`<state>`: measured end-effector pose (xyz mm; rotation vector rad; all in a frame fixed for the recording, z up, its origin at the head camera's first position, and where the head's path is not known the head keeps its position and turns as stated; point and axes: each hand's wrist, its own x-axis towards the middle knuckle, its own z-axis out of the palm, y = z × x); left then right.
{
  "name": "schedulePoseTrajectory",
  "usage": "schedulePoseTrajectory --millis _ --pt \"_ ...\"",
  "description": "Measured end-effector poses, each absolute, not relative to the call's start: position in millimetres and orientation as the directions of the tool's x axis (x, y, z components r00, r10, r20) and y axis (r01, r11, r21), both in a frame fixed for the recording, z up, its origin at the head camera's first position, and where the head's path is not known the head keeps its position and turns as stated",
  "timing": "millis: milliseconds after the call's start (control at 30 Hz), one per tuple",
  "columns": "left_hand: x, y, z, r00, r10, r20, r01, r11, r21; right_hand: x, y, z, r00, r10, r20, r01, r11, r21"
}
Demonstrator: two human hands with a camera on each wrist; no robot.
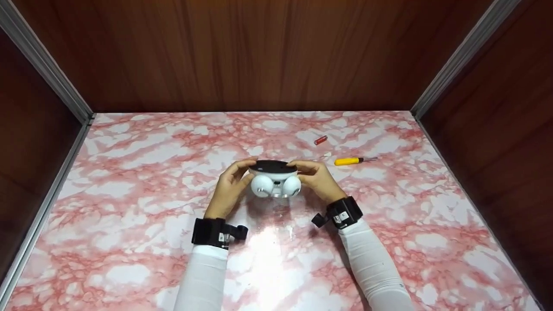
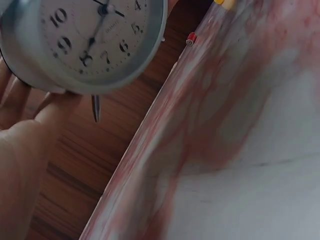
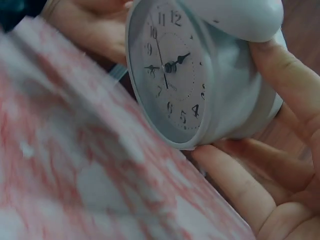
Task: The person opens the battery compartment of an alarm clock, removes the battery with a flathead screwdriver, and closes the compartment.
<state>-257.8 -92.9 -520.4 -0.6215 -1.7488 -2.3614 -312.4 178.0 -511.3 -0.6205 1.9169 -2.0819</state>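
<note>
A white twin-bell alarm clock (image 1: 276,171) is held up in front of the person between both hands. Its dark back faces upward in the head view, and its two round bells (image 1: 262,185) point toward the person. The numbered dial (image 3: 175,70) shows in both wrist views. The left hand (image 1: 231,185) grips one side of the clock, fingers on the back edge and thumb lower down. On the opposite side, the right hand (image 1: 317,179) grips the casing the same way. A thin metal leg (image 2: 96,108) sticks out from the clock's rim in the left wrist view.
Beyond the right hand lie a red battery (image 1: 320,140), a small pale piece (image 1: 327,154) and a yellow-handled screwdriver (image 1: 347,161) on the pink-and-white marbled table (image 1: 129,194). Brown wood-grain panels (image 1: 259,56) enclose the back and sides.
</note>
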Motion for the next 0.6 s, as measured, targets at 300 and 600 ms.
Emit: schedulePoseTrajectory --millis 300,600 --pt "-256.1 -93.3 -513.8 -0.915 0.197 0.352 0.287 -0.294 0.912 -309.6 173.7 -501.8 -0.912 -0.409 0.017 0.078 -0.213 -0.974" --pt "-256.9 -90.1 -513.2 -0.950 0.072 0.305 0.289 -0.175 0.941 -305.0 166.5 -493.3 -0.944 -0.330 -0.018 0.062 -0.121 -0.991"
